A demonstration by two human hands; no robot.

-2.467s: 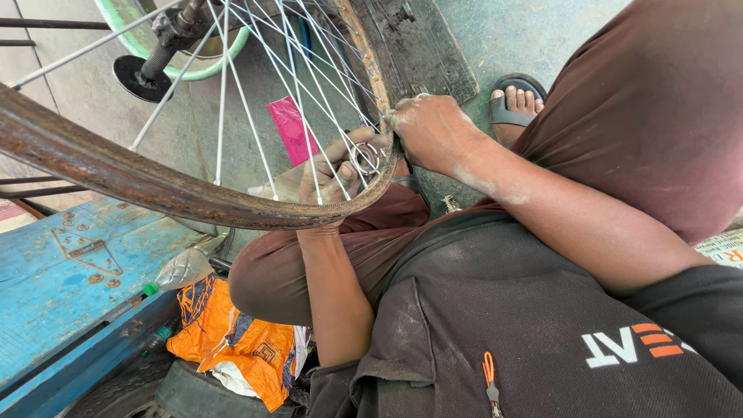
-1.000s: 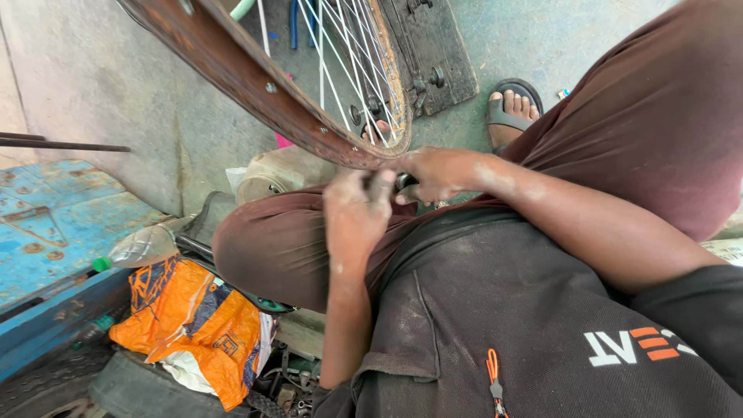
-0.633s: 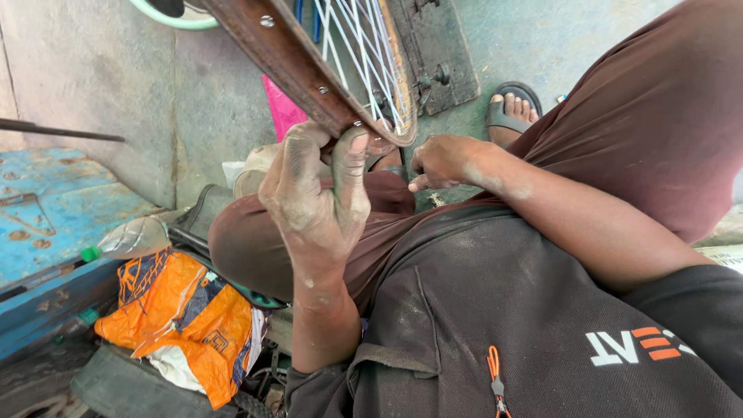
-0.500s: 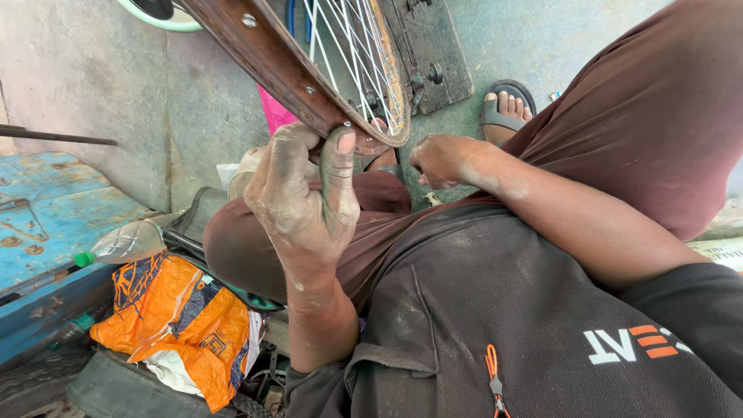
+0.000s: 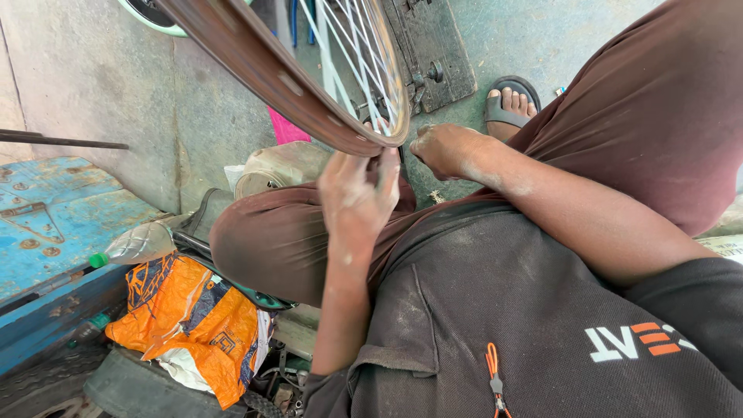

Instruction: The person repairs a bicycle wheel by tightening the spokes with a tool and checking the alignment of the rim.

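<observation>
A rusty brown bicycle wheel rim (image 5: 263, 66) with silver spokes (image 5: 356, 54) stands tilted over my lap, its lowest point above my left thigh. My left hand (image 5: 354, 197) reaches up from below, fingers and thumb pressed on the rim's bottom edge. My right hand (image 5: 447, 147) is closed in a fist just right of that bottom edge, next to the spokes; what it pinches is hidden. I sit with knees bent in brown trousers and a dark shirt.
A blue metal box (image 5: 54, 232) sits at left, a clear plastic bottle (image 5: 135, 244) and an orange plastic bag (image 5: 193, 325) beside it. A dark metal plate (image 5: 429, 42) lies on the concrete floor ahead. My sandalled foot (image 5: 507, 104) is at upper right.
The rim has turned and shifted up and left. My left hand let go, swung out with fingers spread, then came back up to the rim's bottom edge. My right hand stayed beside the spokes.
</observation>
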